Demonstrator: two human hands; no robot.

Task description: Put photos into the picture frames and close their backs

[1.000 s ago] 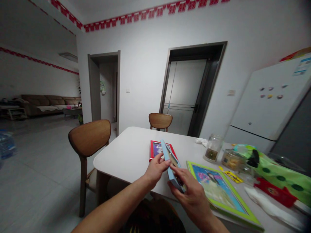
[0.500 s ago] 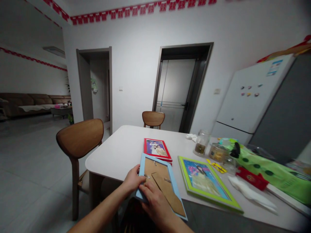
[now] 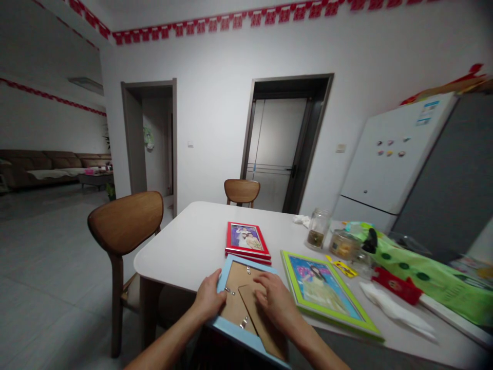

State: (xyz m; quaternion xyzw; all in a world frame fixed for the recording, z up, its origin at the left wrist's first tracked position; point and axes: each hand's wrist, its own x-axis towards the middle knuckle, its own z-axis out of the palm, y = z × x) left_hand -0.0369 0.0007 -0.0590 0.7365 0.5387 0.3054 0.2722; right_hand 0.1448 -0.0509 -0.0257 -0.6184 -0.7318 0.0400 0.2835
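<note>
A light-blue, rectangular picture frame with a brown board backing [image 3: 236, 307] is tilted at the near edge of the white, round-cornered table [image 3: 181, 246], back side up, probably so its stand and fasteners can be reached. Small silvery metal clips [image 3: 244, 322] show at 12, 9 and 6 o'clock on the board; the 3 o'clock side is hidden.

The left hand [image 3: 210, 296] grips the frame at 9 o'clock, thumb over the border and fingers tucked out of sight beneath, which seems to steady it. The right hand [image 3: 278, 304] arches across from 4 o'clock, palm down, fingers loosely bent and parted over the brown, slanted stand flap [image 3: 250, 307]; whether the fingertips press on it I cannot tell. Both forearms angle inward from 7 and 5 o'clock.

Stacked red-bordered photo frames [image 3: 248, 239] lie face up at 12 o'clock, and a lime-green photo frame [image 3: 321, 289] at 2 o'clock, apparently set aside to leave the hands room.
</note>
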